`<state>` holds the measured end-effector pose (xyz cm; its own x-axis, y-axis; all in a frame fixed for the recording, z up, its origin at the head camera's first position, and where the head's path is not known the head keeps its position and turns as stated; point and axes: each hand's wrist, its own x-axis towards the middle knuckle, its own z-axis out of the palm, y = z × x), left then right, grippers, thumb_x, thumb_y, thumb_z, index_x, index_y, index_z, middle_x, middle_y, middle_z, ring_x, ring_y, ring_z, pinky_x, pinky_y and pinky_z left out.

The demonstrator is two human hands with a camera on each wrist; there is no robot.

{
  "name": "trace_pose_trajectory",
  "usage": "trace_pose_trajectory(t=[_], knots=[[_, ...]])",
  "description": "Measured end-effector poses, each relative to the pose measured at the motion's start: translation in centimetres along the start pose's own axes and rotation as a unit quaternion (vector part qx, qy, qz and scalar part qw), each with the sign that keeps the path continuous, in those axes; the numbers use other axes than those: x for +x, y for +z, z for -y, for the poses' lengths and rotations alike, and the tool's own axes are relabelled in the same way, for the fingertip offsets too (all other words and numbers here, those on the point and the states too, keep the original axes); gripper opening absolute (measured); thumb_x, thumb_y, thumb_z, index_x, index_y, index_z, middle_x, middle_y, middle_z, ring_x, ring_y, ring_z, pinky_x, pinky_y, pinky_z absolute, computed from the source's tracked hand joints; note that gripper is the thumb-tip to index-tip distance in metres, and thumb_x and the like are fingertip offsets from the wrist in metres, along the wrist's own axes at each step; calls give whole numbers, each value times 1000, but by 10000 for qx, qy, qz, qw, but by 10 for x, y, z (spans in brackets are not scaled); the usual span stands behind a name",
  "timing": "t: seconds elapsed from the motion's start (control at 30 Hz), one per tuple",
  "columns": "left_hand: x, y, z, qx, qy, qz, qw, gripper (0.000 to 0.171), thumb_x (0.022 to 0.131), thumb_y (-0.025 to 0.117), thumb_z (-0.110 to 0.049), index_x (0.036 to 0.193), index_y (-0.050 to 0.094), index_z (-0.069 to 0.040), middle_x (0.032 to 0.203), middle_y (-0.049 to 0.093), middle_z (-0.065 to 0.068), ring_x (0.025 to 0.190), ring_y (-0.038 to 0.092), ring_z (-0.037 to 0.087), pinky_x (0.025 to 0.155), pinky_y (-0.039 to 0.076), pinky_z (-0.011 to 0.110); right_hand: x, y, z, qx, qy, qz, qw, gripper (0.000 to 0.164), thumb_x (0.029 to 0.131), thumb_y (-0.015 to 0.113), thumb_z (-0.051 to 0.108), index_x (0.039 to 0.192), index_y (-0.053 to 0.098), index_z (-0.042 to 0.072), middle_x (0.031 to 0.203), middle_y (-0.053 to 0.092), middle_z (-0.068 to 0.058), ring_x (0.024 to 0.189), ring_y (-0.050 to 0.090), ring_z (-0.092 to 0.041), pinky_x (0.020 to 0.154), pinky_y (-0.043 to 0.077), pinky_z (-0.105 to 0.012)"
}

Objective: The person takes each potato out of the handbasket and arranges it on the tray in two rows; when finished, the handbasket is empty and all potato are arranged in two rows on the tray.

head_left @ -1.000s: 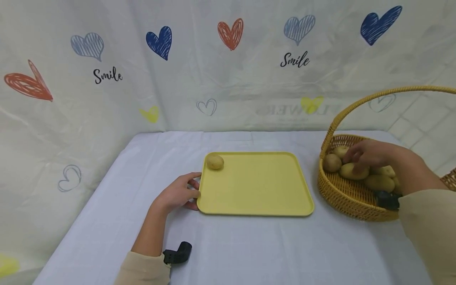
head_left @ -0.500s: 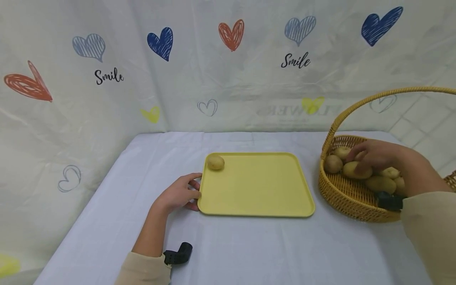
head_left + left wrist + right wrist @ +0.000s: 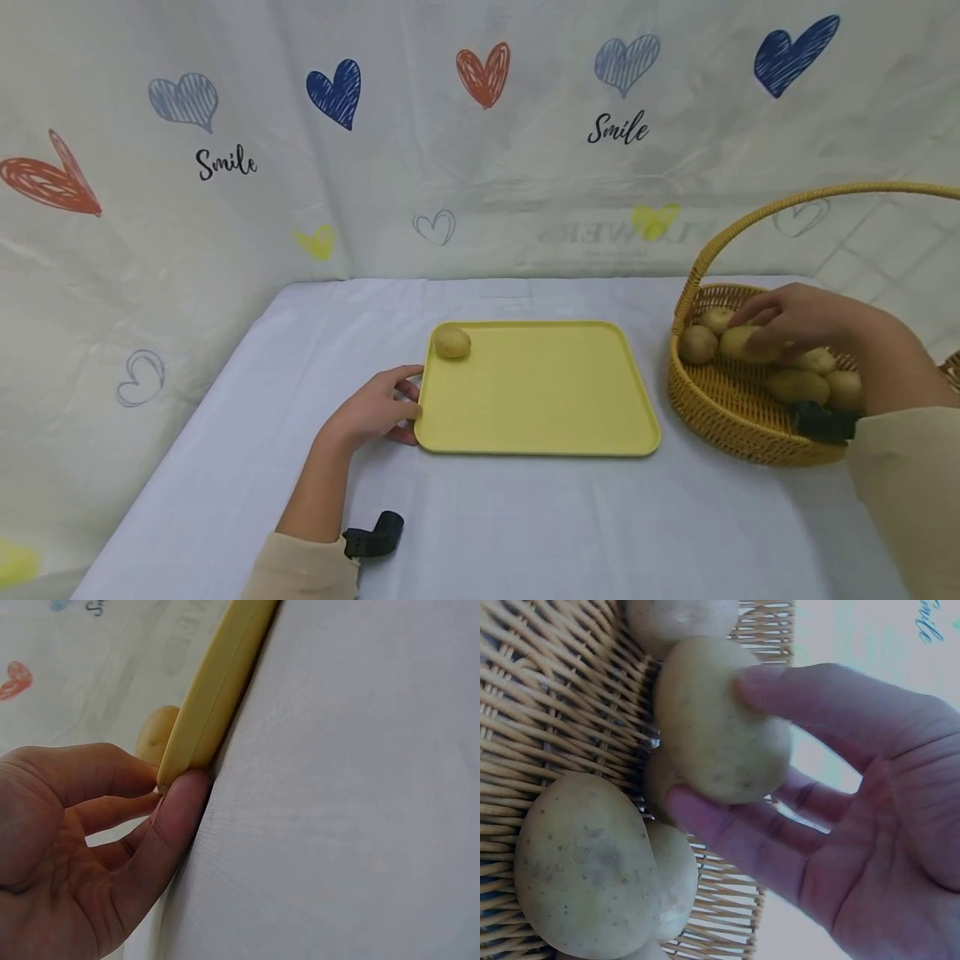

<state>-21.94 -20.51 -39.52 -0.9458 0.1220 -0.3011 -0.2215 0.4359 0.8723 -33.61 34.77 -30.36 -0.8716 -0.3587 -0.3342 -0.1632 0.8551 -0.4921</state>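
In the head view my right hand [image 3: 817, 321] is over the wicker basket [image 3: 720, 417] and grips a yellowish potato [image 3: 720, 720]. In the right wrist view the thumb lies on one side of this potato and the fingers on the other. Other potatoes lie below and beside it, such as a large speckled potato [image 3: 589, 866]. My left hand [image 3: 375, 404] holds the left edge of the yellow tray [image 3: 540, 392], with thumb and fingertips against its rim in the left wrist view. One potato [image 3: 452, 342] rests in the tray's far left corner.
The basket's tall arched handle [image 3: 701, 258] rises near my right hand. A white cloth [image 3: 525, 525] covers the table. Behind it hangs a white sheet [image 3: 390, 167] printed with hearts and words.
My right hand has risen slightly with the gripped potato, which now sits a bit higher over the others. The left hand and the tray have kept their places.
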Motion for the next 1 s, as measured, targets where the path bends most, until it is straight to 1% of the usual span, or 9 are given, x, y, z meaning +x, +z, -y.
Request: trace_pose_trajectory(t=[0.1, 0.23, 0.33, 0.5, 0.57, 0.7, 0.8, 0.93, 1.0], knots=[[0, 0, 0, 25, 6, 10, 10000, 69, 91, 59, 2, 157, 42, -11, 122, 51, 17, 79, 67, 22, 67, 66, 37, -3, -1, -1, -12, -72, -181, 9998, 52, 95, 67, 17, 141, 56, -5, 136, 60, -27, 102, 64, -13, 80, 62, -36], [-1, 0, -1, 42, -11, -15, 10000, 69, 91, 59, 2, 156, 42, -11, 122, 51, 17, 78, 66, 23, 67, 66, 37, -4, -2, 1, 19, -217, -415, 9989, 52, 96, 68, 20, 141, 58, -1, 138, 61, -23, 101, 65, -11, 79, 61, -33], [-1, -1, -2, 57, -20, -32, 10000, 69, 91, 59, 2, 156, 42, -10, 122, 51, 17, 78, 66, 23, 67, 66, 36, -4, -2, 5, 98, -303, -540, 9980, 51, 95, 70, 22, 141, 60, 2, 137, 63, -15, 99, 66, -5, 80, 61, -31], [-1, -1, 0, 21, -12, -2, 10000, 70, 91, 59, 2, 157, 41, -10, 122, 51, 17, 80, 66, 23, 67, 66, 37, -5, -3, 10, 189, -404, -633, 9970, 49, 98, 68, 22, 141, 59, 1, 137, 62, -16, 97, 62, 5, 80, 62, -30], [-1, -1, 1, -1, -23, 4, 10000, 70, 91, 59, 2, 157, 41, -10, 122, 50, 17, 81, 66, 23, 68, 66, 37, -6, -3, 11, 169, -405, -682, 9967, 48, 99, 68, 23, 141, 59, 2, 139, 61, -18, 97, 60, 6, 80, 61, -29], [-1, -1, 1, -11, 0, 10, 10000, 70, 90, 59, 3, 157, 40, -9, 122, 51, 18, 81, 66, 23, 67, 66, 37, -8, -2, 13, 19, -437, -840, 9955, 48, 99, 69, 28, 141, 61, 7, 138, 62, -17, 98, 57, 7, 78, 56, -24], [-1, -1, 0, 1, 29, 12, 10000, 70, 90, 59, 3, 157, 40, -9, 122, 51, 18, 80, 66, 23, 67, 66, 37, -11, -1, 15, 102, -474, -945, 9943, 49, 99, 69, 28, 142, 60, 8, 137, 62, -16, 97, 61, 3, 78, 55, -24], [-1, 0, -1, 8, 9, 15, 10000, 71, 90, 58, 3, 157, 41, -9, 122, 51, 18, 79, 66, 23, 67, 66, 37, -14, -1, 17, 320, -503, -992, 9933, 51, 98, 70, 27, 144, 58, 6, 133, 60, -9, 93, 70, -7, 77, 58, -25], [-1, 0, -1, 15, -6, 9, 10000, 70, 90, 58, 3, 157, 41, -10, 121, 51, 17, 79, 66, 23, 67, 66, 37, -15, -1, 17, 282, -523, -1033, 9929, 51, 99, 69, 28, 144, 58, 7, 130, 61, -2, 93, 70, -5, 78, 57, -23]])
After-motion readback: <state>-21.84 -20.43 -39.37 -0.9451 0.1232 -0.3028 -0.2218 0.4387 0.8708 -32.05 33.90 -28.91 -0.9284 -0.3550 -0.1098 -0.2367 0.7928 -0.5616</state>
